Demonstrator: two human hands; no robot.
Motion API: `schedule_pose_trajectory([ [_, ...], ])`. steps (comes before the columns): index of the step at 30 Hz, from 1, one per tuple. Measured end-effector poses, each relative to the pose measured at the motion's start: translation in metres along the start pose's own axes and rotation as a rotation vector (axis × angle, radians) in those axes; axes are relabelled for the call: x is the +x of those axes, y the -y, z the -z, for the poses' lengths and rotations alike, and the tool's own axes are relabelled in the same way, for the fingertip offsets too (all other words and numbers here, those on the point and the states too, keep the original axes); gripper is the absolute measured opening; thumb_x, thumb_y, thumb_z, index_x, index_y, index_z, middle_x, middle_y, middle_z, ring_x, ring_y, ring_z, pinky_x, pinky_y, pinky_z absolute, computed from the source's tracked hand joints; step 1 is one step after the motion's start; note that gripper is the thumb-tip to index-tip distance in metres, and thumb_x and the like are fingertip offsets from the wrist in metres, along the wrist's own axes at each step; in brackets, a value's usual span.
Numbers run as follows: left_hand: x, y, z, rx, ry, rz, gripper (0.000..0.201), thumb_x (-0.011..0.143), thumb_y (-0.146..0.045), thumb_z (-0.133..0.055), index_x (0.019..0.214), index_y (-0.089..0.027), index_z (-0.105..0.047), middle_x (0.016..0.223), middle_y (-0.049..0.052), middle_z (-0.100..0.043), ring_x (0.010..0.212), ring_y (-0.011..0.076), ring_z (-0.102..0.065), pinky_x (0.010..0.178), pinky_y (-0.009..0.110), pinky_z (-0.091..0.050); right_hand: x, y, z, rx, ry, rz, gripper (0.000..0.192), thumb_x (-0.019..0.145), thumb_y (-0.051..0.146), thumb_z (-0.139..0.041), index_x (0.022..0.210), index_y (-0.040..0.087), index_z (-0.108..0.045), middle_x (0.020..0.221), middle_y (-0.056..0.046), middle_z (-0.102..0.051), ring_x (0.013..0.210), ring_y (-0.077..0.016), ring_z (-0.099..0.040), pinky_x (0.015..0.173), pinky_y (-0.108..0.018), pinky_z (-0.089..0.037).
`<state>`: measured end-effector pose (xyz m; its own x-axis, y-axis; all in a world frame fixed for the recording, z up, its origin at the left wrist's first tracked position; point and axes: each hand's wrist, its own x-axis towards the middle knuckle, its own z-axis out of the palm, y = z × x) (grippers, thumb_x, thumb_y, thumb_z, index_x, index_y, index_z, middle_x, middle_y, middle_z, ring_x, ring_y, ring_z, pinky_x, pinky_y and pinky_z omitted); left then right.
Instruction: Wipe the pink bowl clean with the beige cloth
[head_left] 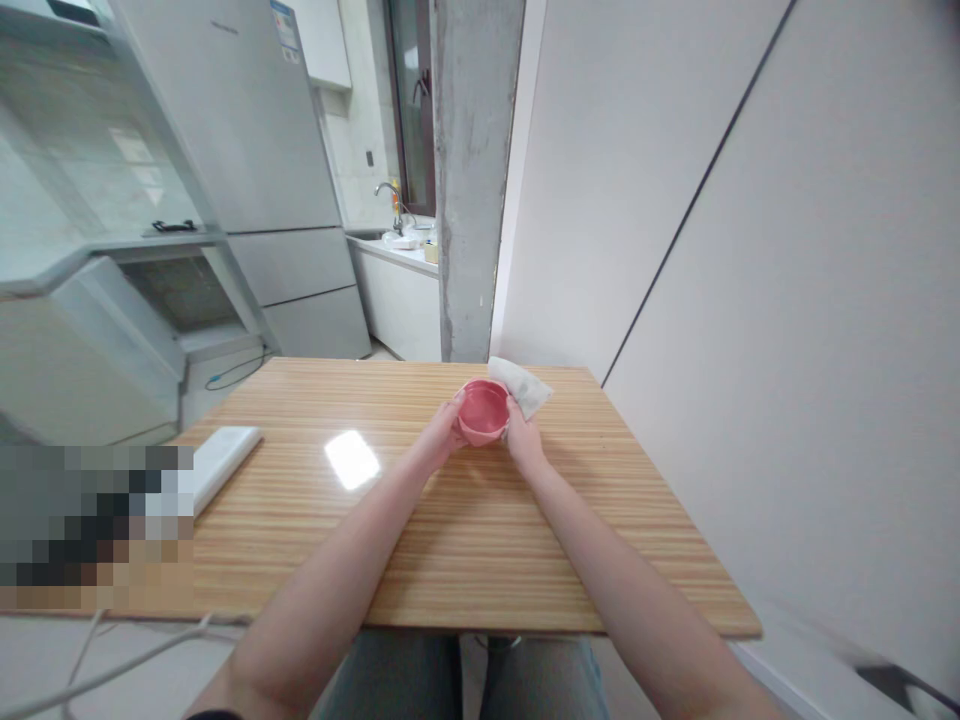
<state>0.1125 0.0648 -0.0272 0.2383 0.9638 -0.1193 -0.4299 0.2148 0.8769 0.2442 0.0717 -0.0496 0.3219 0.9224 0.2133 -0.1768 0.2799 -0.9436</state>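
Pink bowl [483, 410] sits toward the far middle of the wood-grain counter [465, 540], cupped from both sides; left hand [442, 432] curls its fingers against the bowl's left wall, right hand [523, 442] wraps the right wall with the thumb at the rim; bowl's opening faces the camera, tilted; white cloth [520, 385] lies just behind the right hand, close to the far counter edge and the wall; white flat box [216, 462] lies near the left edge, well apart from the bowl; broad bare counter between the forearms and toward the near edge; right edge runs close to the white wall.
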Motion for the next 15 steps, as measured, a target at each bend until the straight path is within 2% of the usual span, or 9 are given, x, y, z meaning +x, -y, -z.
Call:
schedule_pose_trajectory([
  [3,0.003,0.001,0.002,-0.014,-0.073,-0.057,0.049,0.08,-0.048,-0.066,0.119,-0.019,-0.065,0.123,0.011,-0.066,0.111,0.0275,-0.062,0.082,0.034,-0.057,-0.001,0.0,-0.001,-0.02,0.025,-0.034,0.045,0.077,0.059,-0.06,0.097,0.019,-0.071,0.095,-0.005,-0.075,0.111,-0.023,-0.063,0.102,-0.037,-0.046],
  [7,0.007,0.0,0.006,-0.108,-0.116,-0.142,0.049,0.084,-0.049,-0.061,0.122,-0.018,-0.063,0.124,0.012,-0.066,0.11,0.0266,-0.063,0.083,0.035,-0.056,-0.004,-0.009,-0.006,-0.04,0.044,-0.139,0.043,0.077,0.062,-0.059,0.084,0.022,-0.071,0.077,-0.004,-0.075,0.1,-0.0219,-0.068,0.089,-0.031,-0.054],
  [11,0.006,0.0,0.007,-0.059,-0.163,-0.076,0.051,0.083,-0.053,-0.061,0.123,-0.021,-0.061,0.12,0.01,-0.068,0.103,0.0247,-0.066,0.075,0.031,-0.056,0.001,-0.018,-0.006,0.019,0.05,-0.154,0.038,0.076,0.06,-0.061,0.077,0.023,-0.069,0.082,-0.004,-0.075,0.099,-0.0184,-0.069,0.087,-0.028,-0.055],
  [15,0.006,0.005,0.007,0.022,-0.132,0.022,0.046,0.078,-0.048,-0.069,0.114,-0.02,-0.066,0.114,0.01,-0.07,0.098,0.0225,-0.067,0.072,0.027,-0.055,0.009,-0.017,0.0,0.048,-0.011,-0.169,0.039,0.076,0.06,-0.06,0.081,0.022,-0.069,0.087,-0.003,-0.076,0.101,-0.018,-0.068,0.087,-0.027,-0.054],
])
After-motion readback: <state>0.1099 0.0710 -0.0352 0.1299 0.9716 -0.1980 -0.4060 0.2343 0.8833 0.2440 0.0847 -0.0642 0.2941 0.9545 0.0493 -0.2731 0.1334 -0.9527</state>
